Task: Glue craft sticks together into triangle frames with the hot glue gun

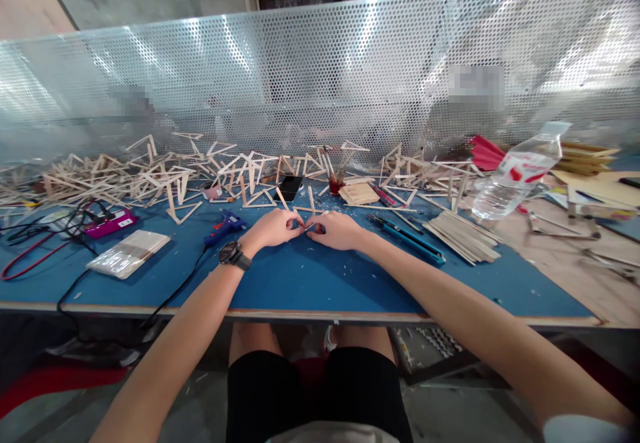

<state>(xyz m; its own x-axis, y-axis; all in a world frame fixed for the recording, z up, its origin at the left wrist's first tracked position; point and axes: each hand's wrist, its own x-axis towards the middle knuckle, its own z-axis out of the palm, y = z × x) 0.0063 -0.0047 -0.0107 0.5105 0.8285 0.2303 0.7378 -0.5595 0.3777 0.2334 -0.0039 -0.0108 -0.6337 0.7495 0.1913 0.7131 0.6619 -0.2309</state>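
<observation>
My left hand [277,228], with a dark watch on the wrist, is closed in a pinch on a thin wooden stick [281,196] that slants up past the fingers. Close beside it, my right hand [340,230] pinches another wooden stick [311,197], which points nearly straight up. The fingertips of both hands meet or almost meet just above the blue mat [310,289]. Fingers hide the lower ends of the sticks, so whether these are joined I cannot tell. A blue glue gun [223,226] lies left of my left hand.
Many joined stick frames [165,173] are heaped along the back, before a perforated metal screen [320,69]. Right of my hands lie a blue tool [413,239] and loose flat sticks [463,236]. Farther right stands a tilted plastic bottle [520,176]. At left are a purple power strip [111,223] and cables.
</observation>
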